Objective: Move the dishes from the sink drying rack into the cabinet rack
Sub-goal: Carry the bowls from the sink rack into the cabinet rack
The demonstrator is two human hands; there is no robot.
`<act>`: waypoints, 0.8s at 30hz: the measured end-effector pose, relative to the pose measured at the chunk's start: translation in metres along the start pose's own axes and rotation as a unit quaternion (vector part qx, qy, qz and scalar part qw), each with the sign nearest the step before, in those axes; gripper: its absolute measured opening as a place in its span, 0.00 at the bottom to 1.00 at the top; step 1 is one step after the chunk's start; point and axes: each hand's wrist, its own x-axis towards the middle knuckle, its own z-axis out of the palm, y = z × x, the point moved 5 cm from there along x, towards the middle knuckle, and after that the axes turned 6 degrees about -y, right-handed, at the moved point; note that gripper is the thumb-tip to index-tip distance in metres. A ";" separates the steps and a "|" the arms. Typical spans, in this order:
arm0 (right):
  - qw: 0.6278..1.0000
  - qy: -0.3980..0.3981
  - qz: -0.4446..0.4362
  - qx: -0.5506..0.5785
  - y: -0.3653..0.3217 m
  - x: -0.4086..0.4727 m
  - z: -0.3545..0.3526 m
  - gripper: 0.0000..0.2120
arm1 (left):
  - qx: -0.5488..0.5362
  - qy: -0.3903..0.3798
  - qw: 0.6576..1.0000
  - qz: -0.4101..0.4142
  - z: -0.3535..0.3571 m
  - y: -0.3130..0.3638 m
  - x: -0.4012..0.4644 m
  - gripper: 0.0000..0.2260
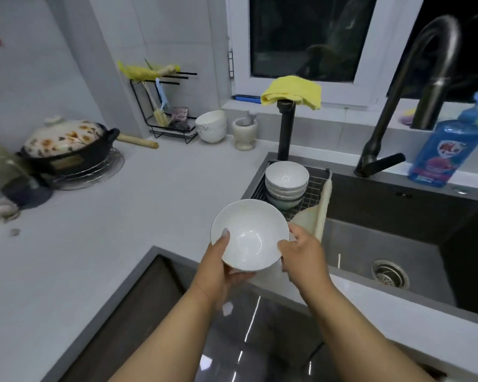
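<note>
A white bowl [249,235] is held in front of me above the counter's front edge, tilted toward me. My left hand [218,266] grips its left rim, thumb inside and fingers underneath. My right hand [301,255] grips the right rim with curled fingers. Behind it, a stack of several white bowls [286,183] stands in the wire drying rack [315,188] at the sink's left end. A pale flat dish or board [313,216] leans at the rack's near edge. The cabinet rack is not in view.
The dark sink [398,224] with its drain and tall faucet [414,92] lies to the right, with a blue soap bottle [447,150] behind it. Two stacked white bowls [211,125], a mortar [244,132] and a floral pot [66,144] stand on the counter. Below me is a glossy dark surface [232,326].
</note>
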 end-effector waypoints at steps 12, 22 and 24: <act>0.916 -0.322 0.134 0.197 0.032 -0.150 0.083 0.13 | -0.093 0.160 0.982 0.042 -0.080 -0.050 -0.185 0.22; 0.849 -0.491 0.141 0.134 0.028 -0.262 0.218 0.17 | -0.087 0.326 0.937 0.092 -0.199 -0.076 -0.341 0.21; 0.838 -0.519 0.128 0.107 0.027 -0.290 0.248 0.19 | -0.073 0.374 0.920 0.096 -0.223 -0.083 -0.377 0.21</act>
